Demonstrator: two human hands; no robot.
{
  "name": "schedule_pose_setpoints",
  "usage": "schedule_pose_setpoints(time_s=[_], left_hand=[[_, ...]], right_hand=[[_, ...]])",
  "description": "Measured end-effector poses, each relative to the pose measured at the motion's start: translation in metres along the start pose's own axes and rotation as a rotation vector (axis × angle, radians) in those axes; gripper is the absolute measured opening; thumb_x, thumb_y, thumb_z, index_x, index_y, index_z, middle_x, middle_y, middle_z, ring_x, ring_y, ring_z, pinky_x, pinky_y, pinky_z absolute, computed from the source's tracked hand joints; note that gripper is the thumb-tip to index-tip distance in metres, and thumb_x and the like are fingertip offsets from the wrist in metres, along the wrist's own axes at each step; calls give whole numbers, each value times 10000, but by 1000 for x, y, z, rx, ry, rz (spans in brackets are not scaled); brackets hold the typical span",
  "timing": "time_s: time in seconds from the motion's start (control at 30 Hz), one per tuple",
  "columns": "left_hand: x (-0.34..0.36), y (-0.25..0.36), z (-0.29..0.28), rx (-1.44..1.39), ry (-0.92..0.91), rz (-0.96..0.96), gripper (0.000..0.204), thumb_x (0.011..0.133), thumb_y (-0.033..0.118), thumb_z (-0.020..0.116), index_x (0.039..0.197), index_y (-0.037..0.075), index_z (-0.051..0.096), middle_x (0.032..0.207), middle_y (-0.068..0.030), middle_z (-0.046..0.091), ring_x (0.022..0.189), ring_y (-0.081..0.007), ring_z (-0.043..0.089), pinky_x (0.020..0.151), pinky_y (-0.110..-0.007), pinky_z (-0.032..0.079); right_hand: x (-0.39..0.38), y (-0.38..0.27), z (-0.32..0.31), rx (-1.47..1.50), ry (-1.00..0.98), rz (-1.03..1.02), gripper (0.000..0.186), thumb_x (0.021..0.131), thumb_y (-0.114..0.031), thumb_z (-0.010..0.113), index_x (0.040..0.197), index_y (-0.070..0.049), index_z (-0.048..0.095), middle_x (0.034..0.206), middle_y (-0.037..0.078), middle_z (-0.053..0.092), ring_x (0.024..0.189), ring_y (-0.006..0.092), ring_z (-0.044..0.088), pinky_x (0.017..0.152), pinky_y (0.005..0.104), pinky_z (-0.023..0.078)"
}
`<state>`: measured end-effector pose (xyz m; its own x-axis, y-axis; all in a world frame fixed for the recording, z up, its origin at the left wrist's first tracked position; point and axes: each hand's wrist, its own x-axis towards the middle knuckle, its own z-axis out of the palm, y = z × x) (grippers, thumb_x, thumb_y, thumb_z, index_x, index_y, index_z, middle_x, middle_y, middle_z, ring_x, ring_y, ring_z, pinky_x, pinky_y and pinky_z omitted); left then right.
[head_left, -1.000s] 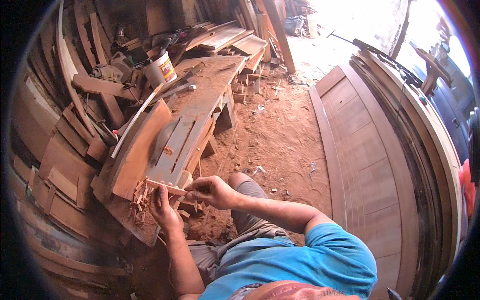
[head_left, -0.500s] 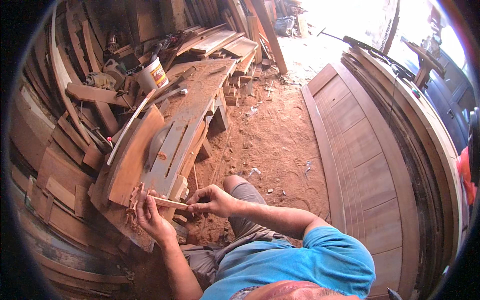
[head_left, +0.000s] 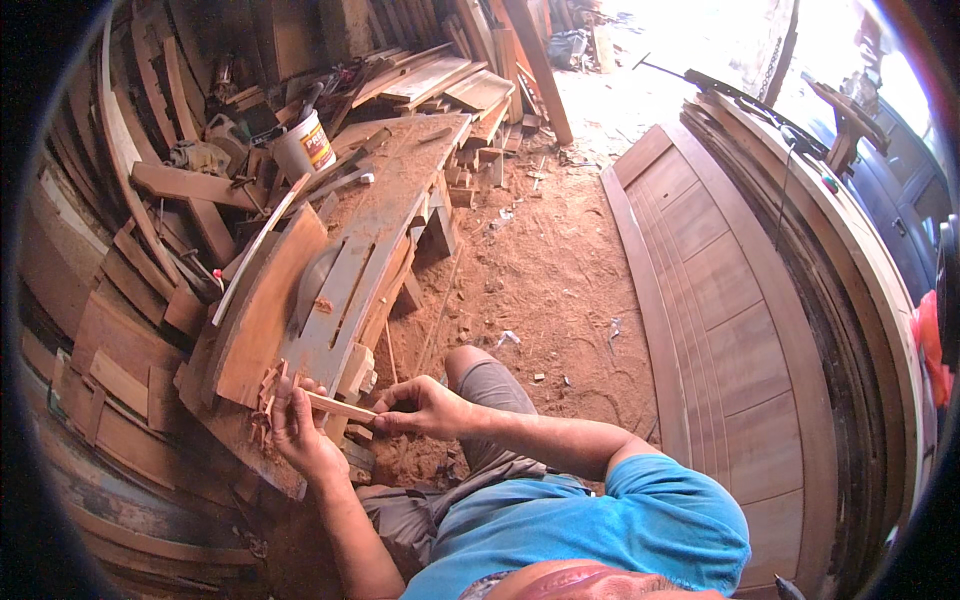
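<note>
A thin wooden strip [head_left: 345, 408] spans the person's two hands, by the near end of the workbench's right edge. From where I stand, the panelled door [head_left: 720, 290] looms largest, then the workbench [head_left: 365, 262] itself (reddish sawdust [head_left: 545, 270] is spread between the two), a brown board [head_left: 262, 340] along its left edge and a white bucket [head_left: 297, 150] farther up that side. The right hand [head_left: 425, 407] pinches one end of the strip, the left hand's [head_left: 310, 450] fingers close on the other, just beside small offcuts [head_left: 264, 402] heaped on the bench's near end.
</note>
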<state>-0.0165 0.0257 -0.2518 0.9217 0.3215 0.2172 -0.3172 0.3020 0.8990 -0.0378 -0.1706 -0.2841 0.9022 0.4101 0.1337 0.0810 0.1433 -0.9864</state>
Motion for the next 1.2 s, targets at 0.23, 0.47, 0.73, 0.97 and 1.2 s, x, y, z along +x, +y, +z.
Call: schedule_pose_setpoints(time_s=[0.23, 0.47, 0.73, 0.97, 1.2], left_hand=[[2, -3, -6, -156, -43, -267, 243, 972, 207, 690, 1138, 32, 659, 1059, -124, 707, 909, -214, 707, 799, -323, 602], [-4, -1, 15, -41, -116, -178, 309, 990, 215, 659, 1197, -12, 629, 1086, -127, 705, 958, -227, 691, 830, -344, 588], [0, -1, 39, -18, -199, -199, 252, 999, 231, 645, 1062, -11, 679, 997, -77, 718, 886, -167, 693, 803, -304, 548], [8, -6, 36, -174, -140, -335, 252, 959, 235, 707, 1092, 21, 706, 990, -102, 736, 879, -188, 710, 809, -325, 578], [9, -15, 34, -229, -68, -377, 269, 953, 272, 718, 1079, 35, 718, 987, -85, 742, 904, -180, 712, 810, -320, 572]], right_hand=[[-1, -4, -2, 89, -33, 81, 257, 973, -265, 707, 1068, -26, 698, 845, -69, 649, 747, 5, 559, 610, 191, 441], [10, 11, 4, 275, 66, 13, 223, 973, -223, 703, 1070, -22, 692, 866, -44, 669, 745, 30, 583, 622, 198, 446], [13, -20, 4, 204, 213, 74, 241, 988, -224, 679, 1061, 6, 692, 832, -1, 665, 702, 62, 592, 614, 227, 467], [10, -20, -6, 197, 197, 105, 312, 1034, -194, 589, 1249, 21, 657, 972, 90, 718, 785, 142, 674, 678, 271, 533], [14, -16, 4, -318, 300, -100, 276, 932, -96, 728, 1180, 20, 693, 966, 75, 726, 837, 166, 711, 699, 274, 548]])
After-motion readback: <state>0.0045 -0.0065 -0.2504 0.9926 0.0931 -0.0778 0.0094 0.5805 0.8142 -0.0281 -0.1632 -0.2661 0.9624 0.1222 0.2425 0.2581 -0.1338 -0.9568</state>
